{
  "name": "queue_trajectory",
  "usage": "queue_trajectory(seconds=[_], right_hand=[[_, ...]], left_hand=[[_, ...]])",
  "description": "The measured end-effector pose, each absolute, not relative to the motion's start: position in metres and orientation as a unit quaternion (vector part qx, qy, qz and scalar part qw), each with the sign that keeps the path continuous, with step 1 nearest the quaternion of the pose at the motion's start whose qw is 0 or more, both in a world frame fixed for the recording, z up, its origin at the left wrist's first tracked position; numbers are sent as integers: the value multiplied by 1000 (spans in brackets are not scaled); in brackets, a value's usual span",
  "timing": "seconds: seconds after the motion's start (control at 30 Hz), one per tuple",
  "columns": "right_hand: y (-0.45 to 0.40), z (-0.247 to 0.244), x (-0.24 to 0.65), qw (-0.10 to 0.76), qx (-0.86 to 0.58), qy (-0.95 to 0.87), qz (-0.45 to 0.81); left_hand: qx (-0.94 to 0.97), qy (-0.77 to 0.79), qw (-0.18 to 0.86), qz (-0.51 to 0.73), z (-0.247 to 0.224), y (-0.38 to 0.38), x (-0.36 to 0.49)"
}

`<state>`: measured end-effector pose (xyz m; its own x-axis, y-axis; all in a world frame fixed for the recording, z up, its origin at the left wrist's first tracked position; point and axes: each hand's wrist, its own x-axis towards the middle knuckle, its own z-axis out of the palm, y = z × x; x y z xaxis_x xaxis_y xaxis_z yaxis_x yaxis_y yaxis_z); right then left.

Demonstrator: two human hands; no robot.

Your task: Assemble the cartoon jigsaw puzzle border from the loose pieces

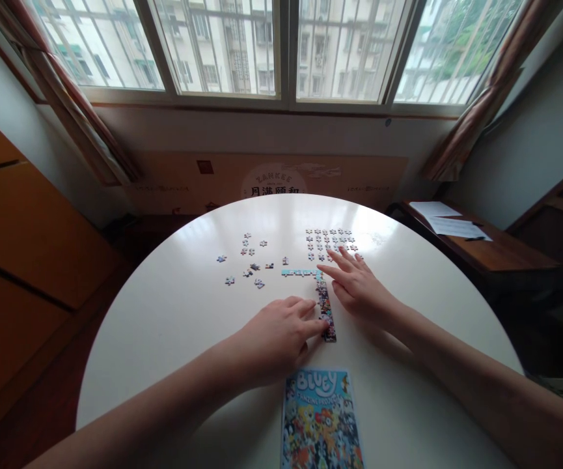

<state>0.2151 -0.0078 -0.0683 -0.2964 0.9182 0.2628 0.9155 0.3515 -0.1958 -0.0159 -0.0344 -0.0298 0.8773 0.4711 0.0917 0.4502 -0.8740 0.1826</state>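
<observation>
A joined strip of jigsaw pieces runs toward me on the white round table. At its far end a light blue row of joined pieces extends to the left, forming a corner. My left hand lies beside the strip's left edge, its fingertips on the strip's nearer half and no piece visibly lifted. With fingers spread, my right hand rests to the right of the corner; one fingertip reaches the corner and the others lie by the loose puzzle pieces laid in rows, partly hiding the nearest ones.
More loose jigsaw pieces are scattered at the left. A picture sheet marked Bluey lies near me. Papers and a pen sit on a brown side table at the right. Beyond the table stand windows.
</observation>
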Motion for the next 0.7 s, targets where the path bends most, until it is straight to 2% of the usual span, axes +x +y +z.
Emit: queue_trajectory(seconds=[0.2, 0.7], right_hand=[[-8, -80, 217, 198, -557, -807, -7], [-10, -70, 212, 135, -563, -815, 14]], left_hand=[[964, 246, 81, 59, -31, -35, -16], [967, 234, 65, 78, -33, -36, -16]])
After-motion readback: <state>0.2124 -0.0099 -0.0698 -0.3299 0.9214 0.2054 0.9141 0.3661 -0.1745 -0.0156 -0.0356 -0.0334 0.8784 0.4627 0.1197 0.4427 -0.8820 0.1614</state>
